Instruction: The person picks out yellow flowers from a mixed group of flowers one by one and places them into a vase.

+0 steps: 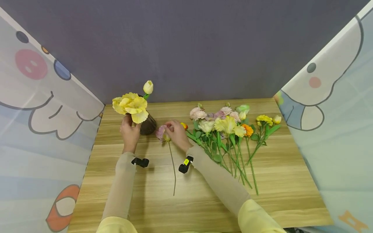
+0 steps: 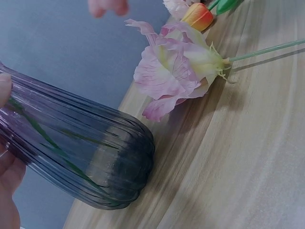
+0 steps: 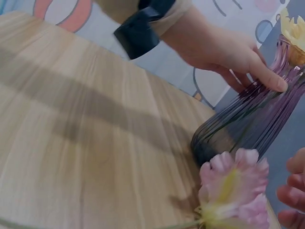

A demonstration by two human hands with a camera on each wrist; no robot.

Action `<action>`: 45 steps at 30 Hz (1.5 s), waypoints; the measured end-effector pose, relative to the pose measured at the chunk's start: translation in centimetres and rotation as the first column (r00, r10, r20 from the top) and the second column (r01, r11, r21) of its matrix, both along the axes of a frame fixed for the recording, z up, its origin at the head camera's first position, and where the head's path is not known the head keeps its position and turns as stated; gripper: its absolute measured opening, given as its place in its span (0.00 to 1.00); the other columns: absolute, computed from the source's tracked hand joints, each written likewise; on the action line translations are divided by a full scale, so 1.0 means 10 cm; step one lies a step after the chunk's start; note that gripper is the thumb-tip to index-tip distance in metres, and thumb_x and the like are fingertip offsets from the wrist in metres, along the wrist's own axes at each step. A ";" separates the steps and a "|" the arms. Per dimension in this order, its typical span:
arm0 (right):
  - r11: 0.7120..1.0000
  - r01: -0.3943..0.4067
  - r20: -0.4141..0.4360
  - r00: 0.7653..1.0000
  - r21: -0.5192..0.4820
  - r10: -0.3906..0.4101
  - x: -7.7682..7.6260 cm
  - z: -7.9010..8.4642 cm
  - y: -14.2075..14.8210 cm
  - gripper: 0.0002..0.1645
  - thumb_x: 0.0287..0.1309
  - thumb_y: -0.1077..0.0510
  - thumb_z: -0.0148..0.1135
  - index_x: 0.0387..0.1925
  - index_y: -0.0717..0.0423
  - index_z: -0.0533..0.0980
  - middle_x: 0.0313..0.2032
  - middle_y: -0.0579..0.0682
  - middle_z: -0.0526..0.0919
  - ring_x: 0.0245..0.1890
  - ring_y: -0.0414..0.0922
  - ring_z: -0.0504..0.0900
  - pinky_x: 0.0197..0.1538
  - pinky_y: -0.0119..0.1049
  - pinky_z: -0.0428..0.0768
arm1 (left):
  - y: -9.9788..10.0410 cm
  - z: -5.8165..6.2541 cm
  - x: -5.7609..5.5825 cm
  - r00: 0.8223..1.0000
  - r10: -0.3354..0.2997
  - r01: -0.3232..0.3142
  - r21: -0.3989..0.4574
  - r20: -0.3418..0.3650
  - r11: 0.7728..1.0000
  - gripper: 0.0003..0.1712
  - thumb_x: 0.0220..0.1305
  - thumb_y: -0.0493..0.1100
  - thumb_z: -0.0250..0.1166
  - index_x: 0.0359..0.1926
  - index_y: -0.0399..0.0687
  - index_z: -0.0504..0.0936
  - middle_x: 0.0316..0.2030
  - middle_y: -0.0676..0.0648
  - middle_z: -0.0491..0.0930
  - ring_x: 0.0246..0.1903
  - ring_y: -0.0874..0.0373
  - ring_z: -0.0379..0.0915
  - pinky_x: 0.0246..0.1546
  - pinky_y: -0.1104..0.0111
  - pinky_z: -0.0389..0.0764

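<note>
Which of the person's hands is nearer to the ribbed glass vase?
Left. The left hand grips the vase around its upper part; the right hand is apart from it, off to its right in the head view, beside the pink flower.

The place looked like a small booth: a dark wall stood at 12 o'clock, while a cartoon-printed left sheet at 9 o'clock and a matching right sheet at 3 o'clock flanked 1 wood-grain table. The building's kind could not be told.
</note>
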State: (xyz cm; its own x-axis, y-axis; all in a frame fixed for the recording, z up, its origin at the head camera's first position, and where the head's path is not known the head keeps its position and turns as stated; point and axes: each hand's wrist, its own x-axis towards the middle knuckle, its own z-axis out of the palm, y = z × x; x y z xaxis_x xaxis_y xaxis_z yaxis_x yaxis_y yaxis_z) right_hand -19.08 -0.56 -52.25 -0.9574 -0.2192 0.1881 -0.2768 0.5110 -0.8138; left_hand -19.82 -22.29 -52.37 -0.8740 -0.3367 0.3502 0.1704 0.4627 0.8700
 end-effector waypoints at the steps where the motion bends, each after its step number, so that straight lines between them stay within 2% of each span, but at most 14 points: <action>1: 1.000 0.002 0.003 1.000 0.011 -0.002 0.02 -0.01 0.02 0.12 0.70 0.63 0.64 0.51 0.64 0.82 0.44 0.57 0.85 0.40 0.48 0.84 0.44 0.33 0.82 | 0.00 0.00 0.00 1.000 0.004 -0.004 -0.002 0.001 1.000 0.26 0.68 0.38 0.70 0.64 0.33 0.76 0.61 0.33 0.77 0.65 0.42 0.74 0.67 0.57 0.73; 5: 0.997 0.026 0.011 1.000 0.070 -0.027 0.08 -0.10 0.13 0.13 0.70 0.61 0.65 0.52 0.61 0.82 0.44 0.55 0.85 0.41 0.47 0.84 0.42 0.32 0.82 | -0.01 -0.01 0.00 1.000 0.006 -0.006 -0.010 -0.007 1.000 0.26 0.69 0.40 0.70 0.63 0.33 0.77 0.60 0.34 0.78 0.65 0.43 0.74 0.67 0.57 0.74; 10: 0.990 0.070 0.011 0.997 0.126 -0.072 0.12 -0.23 0.27 0.12 0.69 0.62 0.65 0.51 0.62 0.82 0.46 0.56 0.85 0.45 0.50 0.85 0.47 0.39 0.84 | -0.01 -0.01 0.00 1.000 0.012 -0.012 -0.014 -0.013 1.000 0.26 0.69 0.40 0.70 0.63 0.33 0.77 0.60 0.34 0.78 0.64 0.43 0.75 0.66 0.57 0.74; 16: 0.984 0.129 0.002 0.992 0.120 -0.130 0.13 -0.33 0.40 0.13 0.66 0.66 0.65 0.51 0.66 0.81 0.48 0.60 0.84 0.49 0.55 0.85 0.51 0.45 0.85 | -0.02 -0.01 0.00 1.000 0.015 -0.015 -0.007 -0.010 1.000 0.28 0.68 0.41 0.71 0.64 0.34 0.76 0.61 0.34 0.77 0.65 0.43 0.74 0.67 0.56 0.74; 24: 0.960 0.201 -0.010 0.979 0.193 -0.203 0.16 -0.43 0.49 0.14 0.67 0.63 0.67 0.52 0.64 0.81 0.50 0.59 0.82 0.48 0.56 0.85 0.51 0.49 0.84 | -0.03 0.03 -0.01 1.000 0.012 -0.012 0.001 -0.014 1.000 0.28 0.68 0.41 0.71 0.64 0.33 0.76 0.60 0.34 0.77 0.65 0.43 0.74 0.67 0.57 0.74; 28: 0.953 0.229 0.017 0.971 0.200 -0.237 0.18 -0.49 0.55 0.15 0.68 0.62 0.67 0.53 0.66 0.80 0.52 0.60 0.80 0.49 0.57 0.85 0.51 0.49 0.84 | -0.02 0.02 -0.02 1.000 0.006 -0.006 -0.002 -0.018 1.000 0.28 0.68 0.40 0.70 0.66 0.34 0.75 0.62 0.34 0.76 0.66 0.44 0.74 0.66 0.58 0.74; 34: 0.947 0.223 0.067 0.967 0.231 -0.244 0.18 -0.51 0.62 0.15 0.68 0.62 0.66 0.52 0.66 0.79 0.51 0.61 0.79 0.46 0.58 0.85 0.48 0.49 0.85 | -0.02 0.00 -0.01 1.000 0.009 -0.009 -0.006 -0.020 1.000 0.28 0.69 0.41 0.70 0.65 0.34 0.75 0.62 0.34 0.77 0.65 0.43 0.74 0.66 0.57 0.74; 39: 0.945 0.211 0.118 0.962 0.248 -0.246 0.17 -0.52 0.65 0.17 0.69 0.62 0.66 0.55 0.67 0.78 0.54 0.62 0.79 0.49 0.59 0.84 0.52 0.50 0.84 | -0.01 0.00 -0.01 1.000 0.006 -0.006 0.002 -0.017 1.000 0.27 0.69 0.39 0.70 0.64 0.31 0.75 0.61 0.32 0.77 0.65 0.40 0.74 0.66 0.57 0.74; 45: 0.937 0.218 0.127 0.957 0.273 -0.259 0.16 -0.54 0.66 0.17 0.69 0.64 0.65 0.56 0.67 0.78 0.54 0.63 0.79 0.51 0.60 0.84 0.54 0.49 0.84 | 0.00 -0.01 0.00 1.000 0.009 -0.009 -0.010 -0.015 1.000 0.27 0.69 0.40 0.70 0.64 0.32 0.76 0.60 0.32 0.77 0.64 0.41 0.75 0.66 0.57 0.74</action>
State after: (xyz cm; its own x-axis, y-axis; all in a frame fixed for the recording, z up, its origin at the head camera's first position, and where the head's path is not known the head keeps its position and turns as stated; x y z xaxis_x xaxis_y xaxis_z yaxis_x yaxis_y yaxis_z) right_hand -17.52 6.07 -57.64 -1.0000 -0.0010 -0.0025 0.0009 0.7407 -0.6719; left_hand -19.80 -22.34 -52.44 -0.8657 -0.3411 0.3663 0.1786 0.4732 0.8627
